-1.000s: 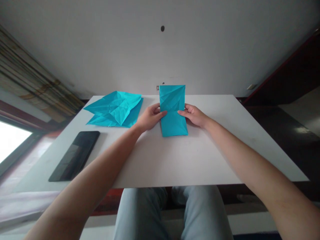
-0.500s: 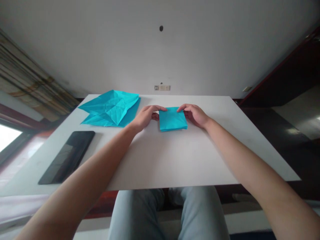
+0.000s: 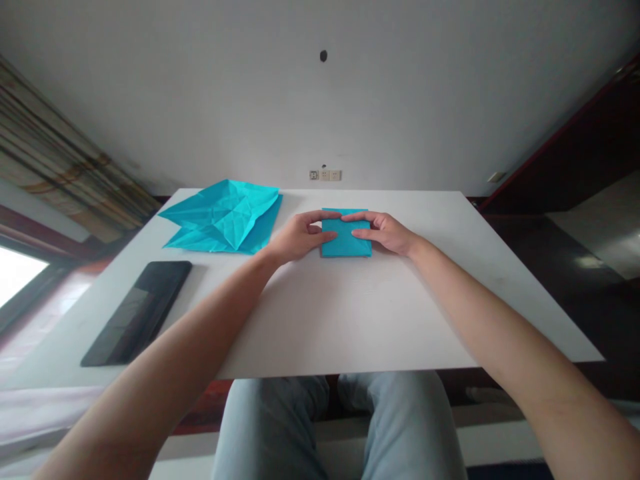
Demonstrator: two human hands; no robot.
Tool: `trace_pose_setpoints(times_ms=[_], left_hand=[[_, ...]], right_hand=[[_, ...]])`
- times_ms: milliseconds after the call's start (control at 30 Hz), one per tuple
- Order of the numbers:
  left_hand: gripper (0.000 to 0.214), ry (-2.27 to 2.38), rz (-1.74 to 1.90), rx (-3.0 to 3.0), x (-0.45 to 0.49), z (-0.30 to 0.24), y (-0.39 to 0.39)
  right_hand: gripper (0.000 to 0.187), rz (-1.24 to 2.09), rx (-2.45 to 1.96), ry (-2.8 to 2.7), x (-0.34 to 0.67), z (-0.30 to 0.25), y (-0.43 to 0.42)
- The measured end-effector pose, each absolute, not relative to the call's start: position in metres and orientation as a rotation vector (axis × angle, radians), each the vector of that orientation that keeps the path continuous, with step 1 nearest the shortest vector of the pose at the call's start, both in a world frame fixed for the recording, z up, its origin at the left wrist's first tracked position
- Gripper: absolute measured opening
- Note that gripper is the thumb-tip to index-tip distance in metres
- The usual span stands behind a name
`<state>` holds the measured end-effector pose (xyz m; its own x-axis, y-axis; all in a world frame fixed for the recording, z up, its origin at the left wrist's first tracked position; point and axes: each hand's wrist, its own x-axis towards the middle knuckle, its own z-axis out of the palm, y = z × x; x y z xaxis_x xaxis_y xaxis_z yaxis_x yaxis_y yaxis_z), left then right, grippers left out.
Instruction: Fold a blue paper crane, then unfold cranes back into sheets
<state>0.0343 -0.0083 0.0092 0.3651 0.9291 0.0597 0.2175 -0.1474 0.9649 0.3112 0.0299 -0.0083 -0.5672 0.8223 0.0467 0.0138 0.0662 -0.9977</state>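
A turquoise square of folded paper (image 3: 346, 248) lies flat on the white table in front of me. My left hand (image 3: 300, 235) is at its left side, with index finger along the upper part and thumb on the top face. From the right, my right hand (image 3: 387, 232) holds it the same way, its index fingertip meeting the left one near the middle. The other fingers of both hands are curled and mostly hidden.
To the left on the table (image 3: 320, 333) rests a larger creased turquoise paper (image 3: 225, 213), partly opened, over another turquoise sheet (image 3: 263, 230). Nearer me, a black phone (image 3: 137, 313) lies by my left forearm. A wall with sockets (image 3: 325, 175) rises behind the table.
Both thumbs have come onto the paper's top face, and the index fingers have moved inward until they meet. The paper looks squarer, its near edge lying flatter and more even.
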Motion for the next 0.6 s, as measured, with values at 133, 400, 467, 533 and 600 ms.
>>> trace_pose_setpoints(times_ms=[133, 400, 467, 533, 600], left_hand=[[0.064, 1.138, 1.052, 1.610, 0.029, 0.005, 0.001], [0.060, 1.345, 1.354, 1.543, 0.016, -0.009, 0.023], [0.063, 1.345, 1.366, 1.522, 0.016, -0.010, 0.023], [0.069, 1.290, 1.358, 1.519, 0.017, -0.008, 0.021], [0.074, 1.206, 1.333, 1.528, 0.019, -0.006, 0.017]], right_hand=[[0.046, 1.551, -0.850, -1.750, 0.312, -0.010, 0.032], [0.035, 1.544, -0.830, -1.738, 0.310, -0.006, 0.031], [0.035, 1.536, -0.842, -1.675, 0.311, -0.006, 0.032], [0.040, 1.520, -0.869, -1.572, 0.311, -0.006, 0.033], [0.050, 1.506, -0.901, -1.484, 0.311, -0.005, 0.034]])
